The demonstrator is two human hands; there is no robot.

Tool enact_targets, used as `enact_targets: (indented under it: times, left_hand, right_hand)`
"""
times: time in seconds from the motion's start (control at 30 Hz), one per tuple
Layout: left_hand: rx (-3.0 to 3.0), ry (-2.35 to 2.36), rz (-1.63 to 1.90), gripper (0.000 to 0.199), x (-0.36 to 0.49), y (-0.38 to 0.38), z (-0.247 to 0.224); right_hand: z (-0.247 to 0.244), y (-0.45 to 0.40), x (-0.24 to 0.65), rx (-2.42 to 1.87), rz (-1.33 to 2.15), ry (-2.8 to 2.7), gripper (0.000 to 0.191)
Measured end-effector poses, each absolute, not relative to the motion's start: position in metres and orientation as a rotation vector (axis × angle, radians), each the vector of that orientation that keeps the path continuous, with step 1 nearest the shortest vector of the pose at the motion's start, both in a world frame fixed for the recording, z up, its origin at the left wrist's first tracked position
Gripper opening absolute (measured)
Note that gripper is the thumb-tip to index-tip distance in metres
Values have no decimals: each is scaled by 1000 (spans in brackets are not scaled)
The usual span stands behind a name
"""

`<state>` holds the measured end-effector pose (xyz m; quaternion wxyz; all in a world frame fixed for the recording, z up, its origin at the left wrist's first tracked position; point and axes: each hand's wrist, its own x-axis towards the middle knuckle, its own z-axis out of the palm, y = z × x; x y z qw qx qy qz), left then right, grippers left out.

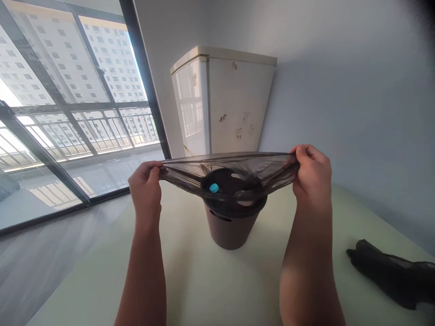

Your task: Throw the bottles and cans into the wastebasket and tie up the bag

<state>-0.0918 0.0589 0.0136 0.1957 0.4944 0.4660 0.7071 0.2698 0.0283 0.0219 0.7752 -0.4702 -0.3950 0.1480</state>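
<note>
A thin, see-through black garbage bag (183, 177) is stretched sideways between my two hands, above and around the rim of a brown trash can (229, 231). My left hand (146, 181) pinches one end of the bag's mouth, left of the can. On the other side my right hand (311, 170) grips the opposite end, slightly higher. Inside the can a bottle's turquoise cap (214, 187) shows at the left. The can stands upright on a pale green table, with a slot-shaped handle hole near its top. Other contents of the can are hard to make out.
Another black plastic bag (390, 271) lies crumpled on the table (204, 290) at the right. Behind the table stands a worn white fridge (241, 104). Glass sliding doors (74, 113) are at the left, a grey wall (346, 90) at the right.
</note>
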Motion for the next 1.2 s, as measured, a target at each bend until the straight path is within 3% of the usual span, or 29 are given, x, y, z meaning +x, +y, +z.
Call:
enact_targets:
  times: [0.23,0.37,0.43,0.53,0.63,0.7,0.83,1.07,1.13,1.2]
  left_hand:
    - [1321,1367,2052,19,-101,63,13]
    - [1245,1377,1952,25,-118,76,5]
    - [1369,1490,1786,27,-131,82,-4]
    - [1585,1448,1295,33,-149,81,-15]
    - [1699,1233,802,62,-153,71,-18]
    - [1781,1067,667,77,-146,64,-14]
    - [1814,718,838,71,-116,66,-10]
    - [1694,508,1169,80,-73,86,-31]
    - [1673,415,1257,83,-62,83,-30]
    - [1601,374,1368,76,-51,77,-25]
  right_hand:
    - [10,37,295,-1112,268,-779,26]
    - [9,39,305,-1065,432,-742,44]
    - [4,40,316,-1147,449,-713,45]
    - [-7,38,332,-1425,427,-792,24]
    - [-15,29,338,-1593,612,-1082,23]
    - [-17,24,335,-1559,762,-1369,32]
    - [-18,25,324,-1220,953,-1763,61]
    - [-20,40,306,-907,890,-1776,93]
    - [-17,41,295,-828,882,-1762,95]
    - [-11,39,282,-801,884,-1716,80]
